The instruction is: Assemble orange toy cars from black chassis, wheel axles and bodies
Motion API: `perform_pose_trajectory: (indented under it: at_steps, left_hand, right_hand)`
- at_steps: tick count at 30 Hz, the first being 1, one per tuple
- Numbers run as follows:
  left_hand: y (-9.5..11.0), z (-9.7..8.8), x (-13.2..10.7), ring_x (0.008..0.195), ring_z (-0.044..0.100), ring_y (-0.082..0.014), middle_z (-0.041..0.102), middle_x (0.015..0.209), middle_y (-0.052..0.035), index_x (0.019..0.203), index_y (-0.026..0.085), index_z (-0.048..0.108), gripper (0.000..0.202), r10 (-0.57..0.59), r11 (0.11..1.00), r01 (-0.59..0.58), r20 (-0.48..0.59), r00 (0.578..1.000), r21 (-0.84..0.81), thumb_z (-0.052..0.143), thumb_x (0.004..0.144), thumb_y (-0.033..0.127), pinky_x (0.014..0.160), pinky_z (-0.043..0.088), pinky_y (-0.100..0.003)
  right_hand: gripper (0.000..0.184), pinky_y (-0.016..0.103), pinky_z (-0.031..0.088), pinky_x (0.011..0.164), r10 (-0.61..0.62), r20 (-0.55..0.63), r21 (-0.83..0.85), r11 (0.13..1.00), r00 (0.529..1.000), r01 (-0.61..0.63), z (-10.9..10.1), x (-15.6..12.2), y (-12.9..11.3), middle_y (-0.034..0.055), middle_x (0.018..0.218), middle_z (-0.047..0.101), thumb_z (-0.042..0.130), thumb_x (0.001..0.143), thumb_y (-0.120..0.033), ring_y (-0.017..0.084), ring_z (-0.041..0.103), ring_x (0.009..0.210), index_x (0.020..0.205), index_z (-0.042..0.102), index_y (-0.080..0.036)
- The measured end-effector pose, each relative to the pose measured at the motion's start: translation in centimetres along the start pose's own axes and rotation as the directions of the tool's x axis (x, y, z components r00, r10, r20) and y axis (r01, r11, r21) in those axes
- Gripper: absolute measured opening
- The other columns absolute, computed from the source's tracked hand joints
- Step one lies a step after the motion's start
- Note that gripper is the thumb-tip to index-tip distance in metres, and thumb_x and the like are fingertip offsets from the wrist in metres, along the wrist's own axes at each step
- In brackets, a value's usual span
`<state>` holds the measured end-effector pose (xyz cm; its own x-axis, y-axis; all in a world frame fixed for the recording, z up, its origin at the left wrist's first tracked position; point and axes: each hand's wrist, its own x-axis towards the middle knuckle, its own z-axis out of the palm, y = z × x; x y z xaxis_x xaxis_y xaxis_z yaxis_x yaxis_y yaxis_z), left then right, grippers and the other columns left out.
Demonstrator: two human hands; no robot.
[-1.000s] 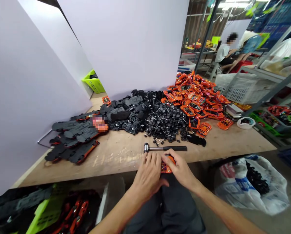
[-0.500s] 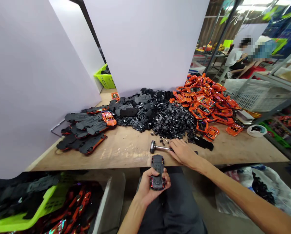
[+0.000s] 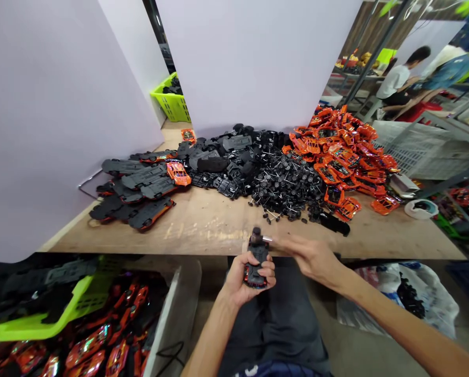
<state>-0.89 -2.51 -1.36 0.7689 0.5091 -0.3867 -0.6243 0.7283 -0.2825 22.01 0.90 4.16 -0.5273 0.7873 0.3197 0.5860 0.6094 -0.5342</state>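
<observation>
Black toy car and hammer — both in hands.

The right hand was smeared by motion, so its grip could not be told, and the handle of the hammer was lost where it met those fingers. The blurred hammer head overlapped the toy car in the left hand, and whether they touched could not be told. The left fingers hid the car's sides. Down-left of that hand, the bottom edge cut off the green crate and its red car bodies, and also the left forearm.
</observation>
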Motion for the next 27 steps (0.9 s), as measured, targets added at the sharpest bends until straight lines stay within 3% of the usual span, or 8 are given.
perform_pose_trajectory:
  at_steps: [2, 6, 9, 13, 16, 18, 24, 27]
  left_hand:
    - [0.1, 0.1, -0.1, 0.058, 0.047, -0.0090, 0.043, 0.079, 0.0003, 0.102, 0.010, 0.053, 0.036, -0.006, 1.000, 0.006, -0.005, 1.000, -0.003, 0.057, 0.066, 0.009, 0.062, 0.045, -0.024]
    - [0.3, 0.0, -0.1, 0.058, 0.046, -0.0084, 0.043, 0.080, 0.0006, 0.101, 0.011, 0.053, 0.037, -0.012, 1.000, 0.012, -0.006, 1.000, 0.000, 0.058, 0.065, 0.009, 0.063, 0.045, -0.024]
    - [0.5, 0.1, -0.1, 0.058, 0.047, -0.0080, 0.042, 0.080, 0.0011, 0.101, 0.010, 0.053, 0.037, -0.023, 1.000, 0.023, -0.013, 1.000, -0.001, 0.058, 0.064, 0.009, 0.062, 0.044, -0.023]
    - [0.5, 0.4, -0.2, 0.059, 0.048, -0.0079, 0.042, 0.080, 0.0012, 0.102, 0.010, 0.052, 0.038, -0.029, 1.000, 0.029, -0.033, 0.999, 0.000, 0.058, 0.065, 0.009, 0.063, 0.045, -0.023]
    - [0.4, 0.5, -0.2, 0.059, 0.048, -0.0080, 0.042, 0.080, 0.0015, 0.102, 0.011, 0.052, 0.037, -0.025, 1.000, 0.024, -0.055, 0.998, -0.004, 0.058, 0.065, 0.009, 0.063, 0.045, -0.023]
    - [0.4, 0.6, -0.2, 0.058, 0.048, -0.0080, 0.042, 0.080, 0.0015, 0.101, 0.011, 0.052, 0.037, -0.020, 1.000, 0.020, -0.056, 0.998, -0.007, 0.058, 0.065, 0.009, 0.062, 0.045, -0.023]
    - [0.5, 0.7, 0.2, 0.058, 0.049, -0.0075, 0.045, 0.078, 0.0008, 0.100, 0.009, 0.055, 0.035, 0.000, 1.000, 0.002, -0.054, 0.999, 0.029, 0.059, 0.065, 0.009, 0.062, 0.047, -0.023]
    - [-0.2, 0.4, 0.0, 0.063, 0.055, -0.0088, 0.053, 0.080, -0.0023, 0.097, 0.010, 0.058, 0.028, 0.110, 0.985, -0.097, -0.086, 0.990, 0.140, 0.063, 0.069, 0.010, 0.067, 0.052, -0.024]
  right_hand:
    - [0.053, 0.038, 0.063, 0.094, 0.018, 0.078, -0.028, 0.999, 0.997, -0.016, 0.4, -0.4, 0.3, 0.0045, 0.126, 0.076, 0.049, 0.100, -0.012, 0.023, 0.076, 0.106, 0.147, 0.061, -0.033]
    - [0.054, 0.037, 0.063, 0.092, 0.102, 0.024, -0.035, 0.994, 0.994, -0.101, 0.0, -1.6, 0.4, 0.0064, 0.121, 0.077, 0.049, 0.100, -0.012, 0.024, 0.075, 0.103, 0.149, 0.059, -0.032]
    - [0.061, 0.032, 0.063, 0.082, 0.072, 0.142, -0.084, 0.995, 0.987, -0.060, -0.4, -1.8, 0.4, 0.0042, 0.115, 0.078, 0.049, 0.096, -0.008, 0.021, 0.076, 0.091, 0.150, 0.059, -0.035]
    - [0.063, 0.039, 0.061, 0.097, 0.110, -0.061, -0.025, 0.993, 0.992, -0.112, 0.4, -0.1, 0.5, 0.0034, 0.132, 0.074, 0.047, 0.096, -0.006, 0.023, 0.073, 0.112, 0.151, 0.057, -0.035]
    - [0.063, 0.037, 0.062, 0.093, 0.069, 0.042, -0.014, 0.998, 0.997, -0.068, 1.6, 0.9, 0.9, 0.0042, 0.127, 0.076, 0.047, 0.094, -0.004, 0.022, 0.074, 0.107, 0.148, 0.060, -0.033]
    - [0.062, 0.038, 0.062, 0.094, 0.075, 0.047, -0.025, 0.997, 0.996, -0.074, 1.9, 0.5, 1.3, 0.0048, 0.131, 0.074, 0.047, 0.095, -0.004, 0.022, 0.074, 0.109, 0.149, 0.059, -0.033]
    - [0.060, 0.039, 0.062, 0.093, 0.105, 0.100, -0.113, 0.989, 0.989, -0.093, -0.5, -2.8, 2.7, 0.0046, 0.130, 0.074, 0.047, 0.100, -0.009, 0.023, 0.074, 0.108, 0.153, 0.054, -0.035]
    - [0.051, 0.042, 0.056, 0.104, 0.134, 0.058, -0.054, 0.990, 0.989, -0.131, -0.7, -2.3, 3.1, 0.0055, 0.136, 0.070, 0.046, 0.106, -0.017, 0.024, 0.068, 0.121, 0.154, 0.053, -0.035]
